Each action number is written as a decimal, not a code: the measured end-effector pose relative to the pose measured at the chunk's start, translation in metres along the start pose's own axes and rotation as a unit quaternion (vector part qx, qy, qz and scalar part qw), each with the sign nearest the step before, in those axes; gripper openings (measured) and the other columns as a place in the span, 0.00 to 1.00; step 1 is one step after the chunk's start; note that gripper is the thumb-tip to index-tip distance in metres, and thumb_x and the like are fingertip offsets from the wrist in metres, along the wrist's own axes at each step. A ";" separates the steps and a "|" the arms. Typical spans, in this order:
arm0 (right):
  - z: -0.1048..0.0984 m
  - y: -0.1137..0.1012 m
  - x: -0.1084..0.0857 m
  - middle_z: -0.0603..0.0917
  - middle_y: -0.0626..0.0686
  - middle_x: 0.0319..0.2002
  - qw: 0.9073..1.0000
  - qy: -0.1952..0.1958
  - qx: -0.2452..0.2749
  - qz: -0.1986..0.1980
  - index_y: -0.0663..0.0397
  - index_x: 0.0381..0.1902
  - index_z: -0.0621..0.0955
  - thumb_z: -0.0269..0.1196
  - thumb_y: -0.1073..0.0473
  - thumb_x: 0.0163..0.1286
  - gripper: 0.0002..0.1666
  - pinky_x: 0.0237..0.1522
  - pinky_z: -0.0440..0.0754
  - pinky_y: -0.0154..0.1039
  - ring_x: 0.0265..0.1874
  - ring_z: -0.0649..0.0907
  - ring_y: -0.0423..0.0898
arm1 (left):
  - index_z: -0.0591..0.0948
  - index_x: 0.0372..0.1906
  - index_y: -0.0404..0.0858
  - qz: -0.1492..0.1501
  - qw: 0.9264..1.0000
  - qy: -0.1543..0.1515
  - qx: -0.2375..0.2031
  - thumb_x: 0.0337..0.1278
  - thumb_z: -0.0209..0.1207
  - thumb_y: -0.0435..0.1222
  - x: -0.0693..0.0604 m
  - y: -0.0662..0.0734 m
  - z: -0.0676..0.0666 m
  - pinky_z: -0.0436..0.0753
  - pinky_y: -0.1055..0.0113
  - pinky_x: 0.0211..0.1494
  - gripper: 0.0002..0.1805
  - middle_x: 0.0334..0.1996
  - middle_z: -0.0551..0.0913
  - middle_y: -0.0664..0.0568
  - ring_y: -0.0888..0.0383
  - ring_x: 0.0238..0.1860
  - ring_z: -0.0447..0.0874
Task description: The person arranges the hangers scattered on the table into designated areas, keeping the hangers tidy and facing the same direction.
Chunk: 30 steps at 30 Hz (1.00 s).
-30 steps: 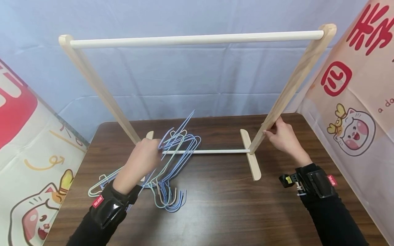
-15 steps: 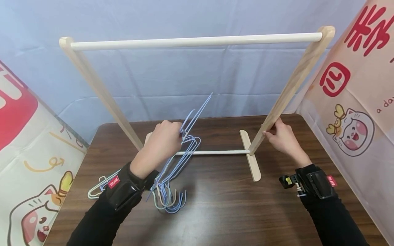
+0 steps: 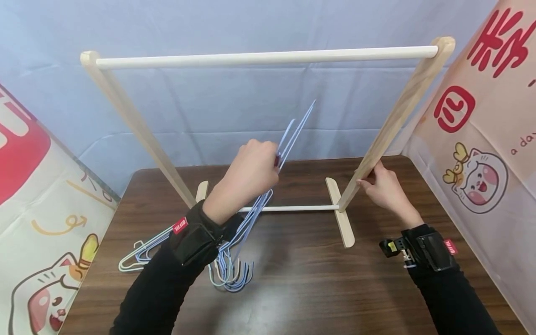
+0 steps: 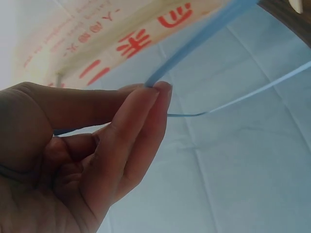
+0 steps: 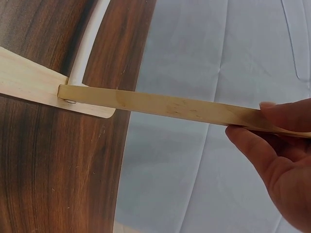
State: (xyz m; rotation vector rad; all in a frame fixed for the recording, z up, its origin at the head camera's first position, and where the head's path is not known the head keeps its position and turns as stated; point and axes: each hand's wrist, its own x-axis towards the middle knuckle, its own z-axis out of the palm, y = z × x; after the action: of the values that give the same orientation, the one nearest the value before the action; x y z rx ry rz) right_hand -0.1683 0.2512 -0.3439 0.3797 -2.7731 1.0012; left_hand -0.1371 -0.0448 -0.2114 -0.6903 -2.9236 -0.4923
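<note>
My left hand (image 3: pixel 253 170) pinches a blue wire clothes hanger (image 3: pixel 299 128) between thumb and fingertips, raised over the table below the rack's top bar. In the left wrist view the hanger's blue wire (image 4: pixel 199 36) runs out from the fingertips of the left hand (image 4: pixel 112 136). My right hand (image 3: pixel 385 186) grips the right upright (image 3: pixel 402 107) of a wooden garment rack low down. The right wrist view has this upright (image 5: pixel 170 107) between the thumb and fingers of the right hand (image 5: pixel 286 155). Below my left forearm lies a pile of blue and pale hangers (image 3: pixel 232 274).
The rack's white top bar (image 3: pixel 268 57) spans between two uprights, with a thinner lower bar (image 3: pixel 297 208) near the table. Several more hangers (image 3: pixel 140 253) lie at the left on the brown wooden table (image 3: pixel 301 288). A pale blue cloth (image 3: pixel 234 102) hangs behind.
My left hand has lifted the blue hanger off the pile and moved it up and to the right. The right hand stays on the upright.
</note>
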 end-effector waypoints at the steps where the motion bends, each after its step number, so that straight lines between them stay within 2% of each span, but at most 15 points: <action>1: 0.000 0.000 0.000 0.77 0.71 0.38 1.000 0.000 0.000 -0.001 0.70 0.51 0.65 0.58 0.70 0.60 0.23 0.28 0.77 0.46 0.37 0.79 0.65 | 0.67 0.13 0.40 -0.001 1.000 -0.001 -0.004 0.43 0.51 0.25 0.002 0.004 -0.002 0.65 0.66 0.20 0.13 0.13 0.62 0.55 0.57 0.20 0.62; 8: 0.000 -0.001 0.000 0.76 0.71 0.38 1.000 0.002 -0.002 -0.002 0.71 0.51 0.65 0.58 0.70 0.60 0.22 0.29 0.76 0.48 0.37 0.79 0.65 | 0.72 0.16 0.39 0.005 1.000 0.003 -0.007 0.41 0.49 0.24 0.015 0.024 -0.015 0.67 0.67 0.21 0.09 0.17 0.68 0.54 0.57 0.21 0.65; 11: 0.000 0.000 -0.001 0.76 0.71 0.37 1.000 0.003 -0.006 -0.002 0.71 0.51 0.65 0.58 0.71 0.60 0.22 0.30 0.76 0.49 0.36 0.79 0.65 | 0.69 0.15 0.40 0.014 1.000 0.009 0.004 0.41 0.48 0.24 0.021 0.032 -0.022 0.65 0.67 0.22 0.10 0.17 0.65 0.54 0.58 0.22 0.62; 16: 0.000 0.000 0.000 0.76 0.71 0.35 1.000 0.006 -0.014 -0.002 0.72 0.49 0.65 0.58 0.71 0.60 0.21 0.30 0.76 0.51 0.35 0.79 0.65 | 0.66 0.15 0.40 0.016 1.000 0.025 -0.004 0.42 0.46 0.24 0.027 0.043 -0.033 0.63 0.69 0.21 0.10 0.17 0.60 0.54 0.59 0.22 0.58; 23: 0.000 0.000 0.000 0.76 0.71 0.36 1.000 0.000 -0.012 -0.005 0.71 0.50 0.64 0.59 0.70 0.60 0.22 0.31 0.76 0.52 0.37 0.78 0.66 | 0.64 0.14 0.40 -0.002 0.999 0.042 -0.011 0.42 0.46 0.25 0.033 0.049 -0.044 0.64 0.69 0.23 0.11 0.16 0.60 0.55 0.58 0.24 0.60; 30: -0.001 -0.001 0.000 0.75 0.71 0.37 1.000 -0.003 -0.007 -0.003 0.72 0.50 0.64 0.58 0.71 0.60 0.22 0.32 0.76 0.52 0.38 0.78 0.67 | 0.65 0.15 0.40 -0.013 0.998 0.059 -0.020 0.47 0.47 0.27 0.037 0.050 -0.048 0.62 0.70 0.23 0.11 0.17 0.62 0.54 0.58 0.24 0.61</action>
State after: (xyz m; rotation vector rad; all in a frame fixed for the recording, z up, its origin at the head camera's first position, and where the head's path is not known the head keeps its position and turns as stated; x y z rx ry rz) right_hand -0.1675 0.2510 -0.3429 0.3883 -2.7811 0.9815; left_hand -0.1462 -0.0029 -0.1452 -0.6060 -2.8224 -0.5752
